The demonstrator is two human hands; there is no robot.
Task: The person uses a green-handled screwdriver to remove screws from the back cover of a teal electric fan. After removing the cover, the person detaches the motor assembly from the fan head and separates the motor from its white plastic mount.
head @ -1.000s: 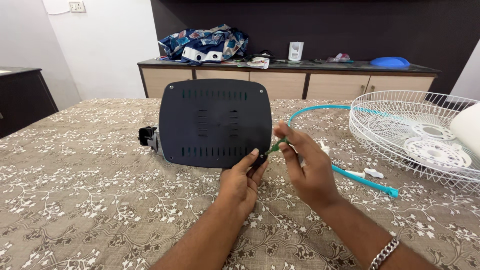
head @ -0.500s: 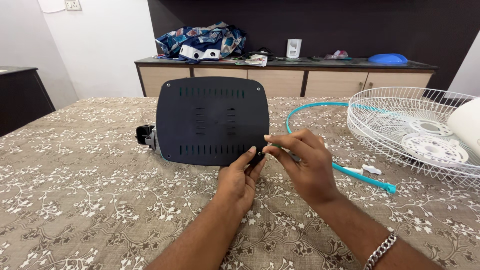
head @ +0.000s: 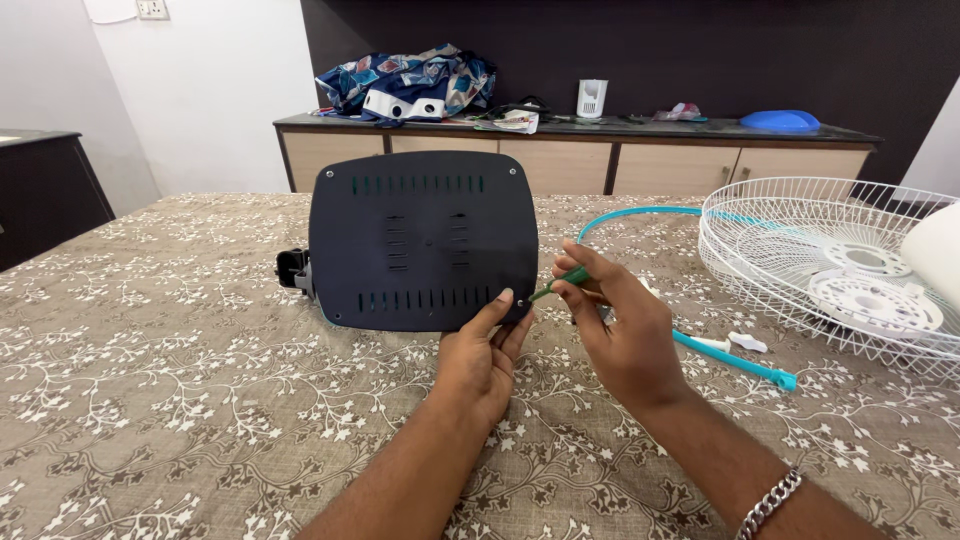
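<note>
From the head view, the left hand steadies the black vented base plate, fingers pressed at its lower right corner, mid-bench. The right hand pinches a green screwdriver at that corner; the tip could slip off the screw if the plate tilts.

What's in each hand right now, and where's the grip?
Right hand pinches a small green-handled screwdriver by its handle. Left hand steadies the dark vented panel, fingertips on its lower right corner.
</note>
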